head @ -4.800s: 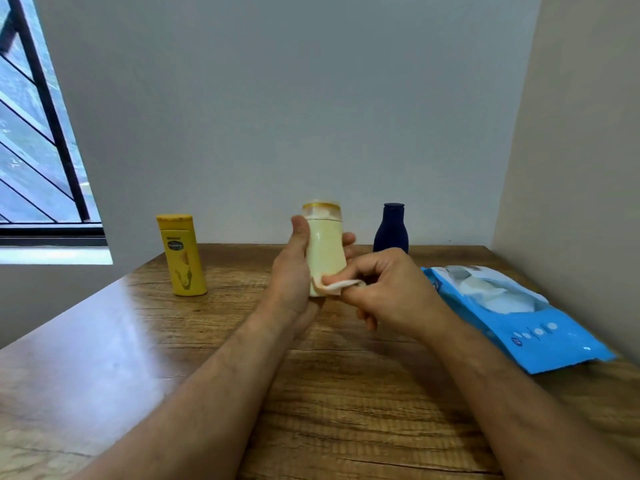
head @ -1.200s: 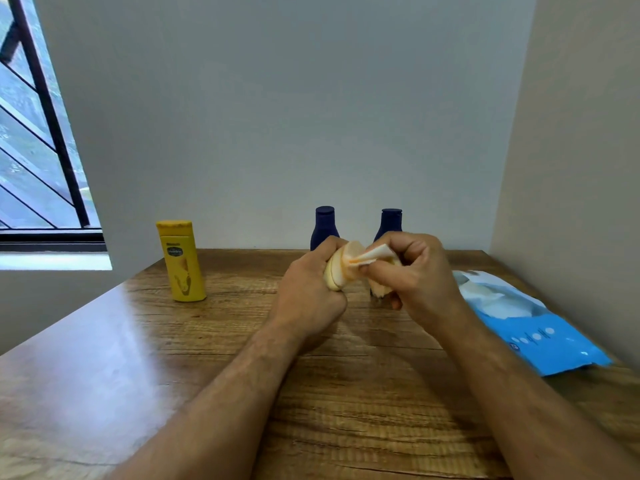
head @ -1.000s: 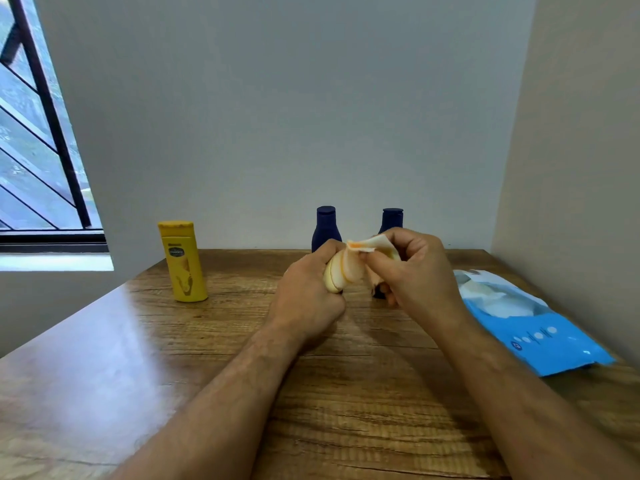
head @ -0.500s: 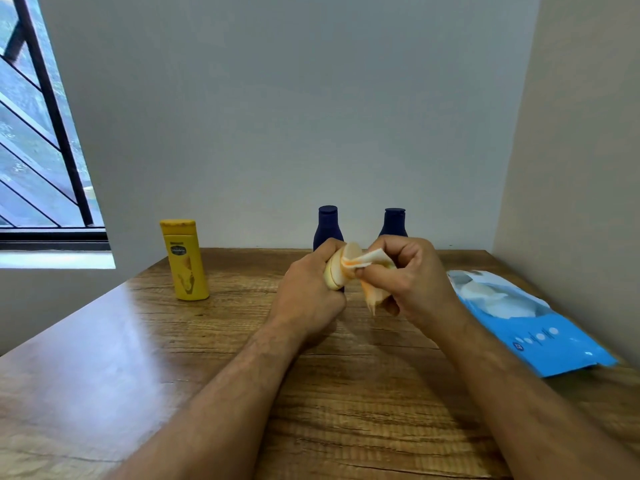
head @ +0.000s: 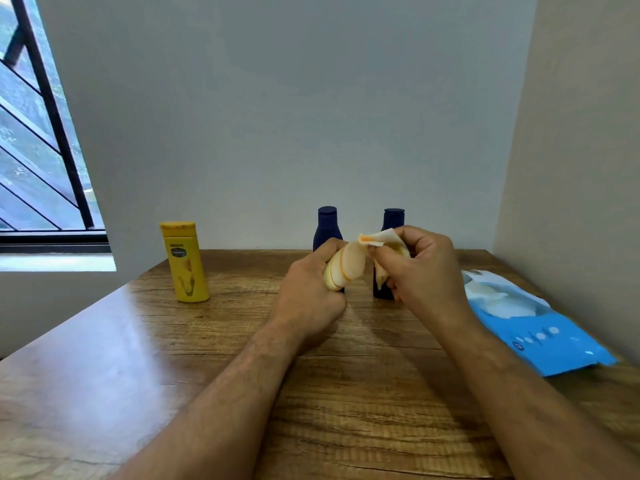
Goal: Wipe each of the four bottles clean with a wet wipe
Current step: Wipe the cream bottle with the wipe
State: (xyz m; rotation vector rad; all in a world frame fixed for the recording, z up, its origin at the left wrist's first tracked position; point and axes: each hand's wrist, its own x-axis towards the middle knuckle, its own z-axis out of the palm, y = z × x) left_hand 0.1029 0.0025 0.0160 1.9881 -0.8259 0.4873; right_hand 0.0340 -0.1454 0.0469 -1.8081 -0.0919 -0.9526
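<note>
Left hand [head: 311, 289] is clamped around a cream bottle [head: 344, 268], tilted above mid-counter [head: 104, 368]. Right hand [head: 420, 271] pinches a wet wipe [head: 375, 238] against the bottle's top end. Two navy bottles [head: 327, 225] [head: 393, 218] stand upright behind the hands. Yellow bottle [head: 185, 261] stands far left. Blue wipe packet [head: 540, 327] lies right.

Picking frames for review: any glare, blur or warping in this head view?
Head view: window light leaves a pale sheen on the table at left; wide-angle lens tilts the window bars and right wall; hands and cream bottle reasonably sharp; forearm edges slightly soft.
</note>
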